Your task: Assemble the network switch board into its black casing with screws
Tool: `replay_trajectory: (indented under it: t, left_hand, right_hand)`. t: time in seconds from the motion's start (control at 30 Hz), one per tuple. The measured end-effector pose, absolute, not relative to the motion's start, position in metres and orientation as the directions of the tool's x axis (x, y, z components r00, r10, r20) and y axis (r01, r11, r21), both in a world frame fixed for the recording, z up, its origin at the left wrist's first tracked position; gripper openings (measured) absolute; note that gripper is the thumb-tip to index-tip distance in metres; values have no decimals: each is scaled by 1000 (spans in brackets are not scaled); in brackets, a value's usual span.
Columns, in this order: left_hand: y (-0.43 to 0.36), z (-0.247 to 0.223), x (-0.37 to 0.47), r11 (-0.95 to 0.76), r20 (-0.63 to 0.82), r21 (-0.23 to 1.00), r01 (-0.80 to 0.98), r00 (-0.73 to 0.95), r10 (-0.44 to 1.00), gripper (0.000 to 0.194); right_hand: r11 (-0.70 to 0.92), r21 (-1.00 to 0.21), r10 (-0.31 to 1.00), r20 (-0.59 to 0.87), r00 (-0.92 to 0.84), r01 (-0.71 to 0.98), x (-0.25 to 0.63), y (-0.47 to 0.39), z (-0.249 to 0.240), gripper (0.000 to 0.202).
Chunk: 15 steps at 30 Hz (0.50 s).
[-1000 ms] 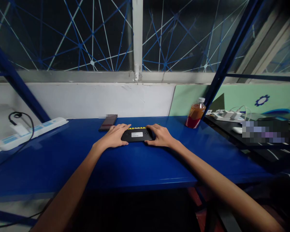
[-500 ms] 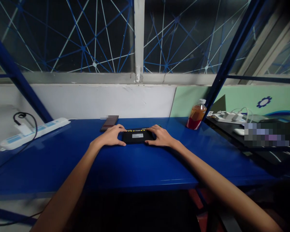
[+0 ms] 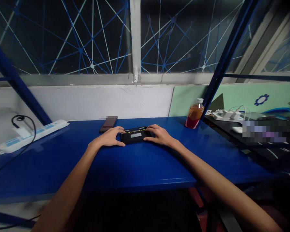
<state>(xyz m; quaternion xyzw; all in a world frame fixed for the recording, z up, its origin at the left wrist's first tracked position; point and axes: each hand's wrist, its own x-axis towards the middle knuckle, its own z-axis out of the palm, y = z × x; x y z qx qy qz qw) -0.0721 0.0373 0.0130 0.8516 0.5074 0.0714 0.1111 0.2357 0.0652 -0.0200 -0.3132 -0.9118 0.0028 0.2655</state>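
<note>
A flat black box with a pale label and a yellow dashed line lies on the blue table, slightly turned. My left hand grips its left end, fingers at the back corner and thumb at the front. Round the right end, my right hand holds the box between fingers and thumb. Just behind my left hand lies a dark phone-like slab.
A white power strip with a plug and black cable is at the left. At the back right stands a bottle of orange drink. Beyond it, a black surface bears a white mouse and another power strip.
The box has turned slightly, its right end now farther back, and both hands have stayed on it. The whole view has shifted a little.
</note>
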Motion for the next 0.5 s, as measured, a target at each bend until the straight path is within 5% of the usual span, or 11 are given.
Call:
replay_trajectory:
  t: [0.5]
  left_hand:
    - [37, 16, -76, -477, 54, 304, 825, 485, 873, 62]
  right_hand:
    - [806, -227, 579, 489, -652, 546, 235, 65, -19, 47]
